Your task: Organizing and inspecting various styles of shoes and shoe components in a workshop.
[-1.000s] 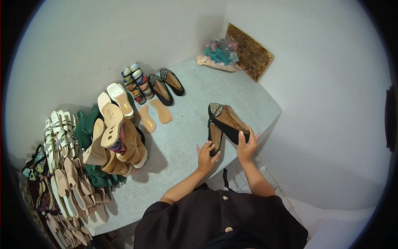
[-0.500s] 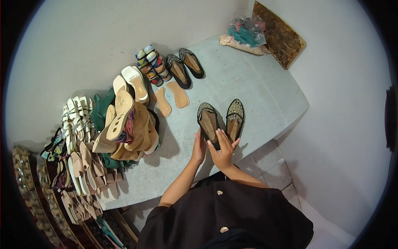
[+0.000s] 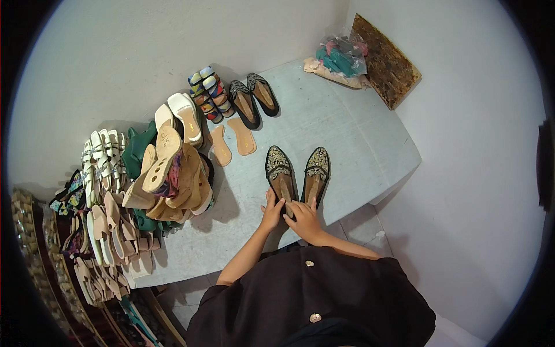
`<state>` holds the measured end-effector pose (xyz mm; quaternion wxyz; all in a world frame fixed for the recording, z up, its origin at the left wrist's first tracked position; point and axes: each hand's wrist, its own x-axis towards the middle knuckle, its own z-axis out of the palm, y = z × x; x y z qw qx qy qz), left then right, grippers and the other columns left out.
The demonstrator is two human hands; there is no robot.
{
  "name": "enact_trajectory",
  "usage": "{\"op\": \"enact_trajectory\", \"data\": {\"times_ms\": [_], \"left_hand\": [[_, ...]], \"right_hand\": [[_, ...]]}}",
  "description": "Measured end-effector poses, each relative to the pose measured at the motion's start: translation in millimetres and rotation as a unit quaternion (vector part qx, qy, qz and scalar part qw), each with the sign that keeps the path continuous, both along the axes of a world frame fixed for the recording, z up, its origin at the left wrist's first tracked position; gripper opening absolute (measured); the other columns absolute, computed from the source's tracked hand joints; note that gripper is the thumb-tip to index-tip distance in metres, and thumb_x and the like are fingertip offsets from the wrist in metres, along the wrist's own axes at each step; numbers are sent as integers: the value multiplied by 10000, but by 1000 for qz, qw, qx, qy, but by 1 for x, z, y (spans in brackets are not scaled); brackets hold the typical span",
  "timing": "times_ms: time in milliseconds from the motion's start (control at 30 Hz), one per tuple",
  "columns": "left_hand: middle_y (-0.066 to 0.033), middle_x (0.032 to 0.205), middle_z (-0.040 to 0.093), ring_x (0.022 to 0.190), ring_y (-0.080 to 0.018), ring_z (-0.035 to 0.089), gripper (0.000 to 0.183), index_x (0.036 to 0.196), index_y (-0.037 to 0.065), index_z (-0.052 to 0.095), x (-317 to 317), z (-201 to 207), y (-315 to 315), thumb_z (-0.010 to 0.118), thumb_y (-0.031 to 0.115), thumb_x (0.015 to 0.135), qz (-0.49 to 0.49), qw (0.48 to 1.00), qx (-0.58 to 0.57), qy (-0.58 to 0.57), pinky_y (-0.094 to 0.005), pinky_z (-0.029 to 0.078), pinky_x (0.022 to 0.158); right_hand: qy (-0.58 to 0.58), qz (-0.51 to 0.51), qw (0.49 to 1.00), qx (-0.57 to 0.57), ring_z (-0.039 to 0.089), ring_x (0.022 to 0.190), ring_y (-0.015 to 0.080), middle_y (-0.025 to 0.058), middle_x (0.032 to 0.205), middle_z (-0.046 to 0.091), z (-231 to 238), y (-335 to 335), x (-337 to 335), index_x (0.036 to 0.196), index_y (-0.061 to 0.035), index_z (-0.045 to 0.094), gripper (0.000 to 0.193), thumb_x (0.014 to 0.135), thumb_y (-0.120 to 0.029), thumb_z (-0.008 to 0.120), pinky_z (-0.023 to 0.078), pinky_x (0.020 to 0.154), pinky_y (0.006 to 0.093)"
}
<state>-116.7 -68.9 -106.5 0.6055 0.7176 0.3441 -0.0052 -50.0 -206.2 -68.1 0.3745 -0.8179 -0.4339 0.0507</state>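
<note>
A pair of black loafers with gold-patterned toes stands on the table, toes pointing away from me. My left hand (image 3: 272,213) is at the heel of the left loafer (image 3: 278,169), its fingers along the outer side and its thumb by the opening. At the right side of that same heel, my right hand (image 3: 303,220) grips with thumb and forefinger. Its outer finger reaches up by the heel of the right loafer (image 3: 317,166), and the hand hides part of both heels. Pale shaped inserts lie inside the two shoes.
Two tan insoles (image 3: 240,136) lie beyond the pair, near another pair of black loafers (image 3: 253,101). Colourful heel blocks (image 3: 210,97) stand against the wall. Piled sandals and wedge soles (image 3: 176,173) fill the left side. A plastic bag (image 3: 342,61) and a brown board (image 3: 386,61) sit far right.
The two loafers now stand more nearly parallel, toes forward. My right hand has drawn back toward the left loafer's heel, and my left hand has come onto that shoe.
</note>
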Motion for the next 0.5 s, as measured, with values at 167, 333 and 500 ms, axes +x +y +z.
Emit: {"op": "enact_trajectory", "data": {"times_ms": [167,333,500], "left_hand": [[-292,1457,51,1374,-372,53,983,1411,-42,40,-2,-3,-20,678,341,768,27,986,46,-155,-451,112,1084],[-348,1431,-33,1349,-455,20,1052,1407,-45,6,13,3,-40,714,333,728,16,974,184,-128,-444,110,1088],[-364,1422,-34,1349,-458,-3,910,1401,-62,4,26,-3,-39,603,233,783,5,974,170,-147,-450,73,1092]], "right_hand": [[-39,-99,994,-7,316,1250,388,238,1309,364,20,-23,22,1295,-26,381,776,691,-394,699,223,985,558],[68,-115,990,-53,311,1237,426,286,1314,340,-3,-34,36,1289,96,322,881,655,-368,720,267,1001,497],[132,-111,985,-23,319,1261,422,301,1364,306,-4,-27,43,1325,76,310,808,693,-267,679,252,1044,470]]}}
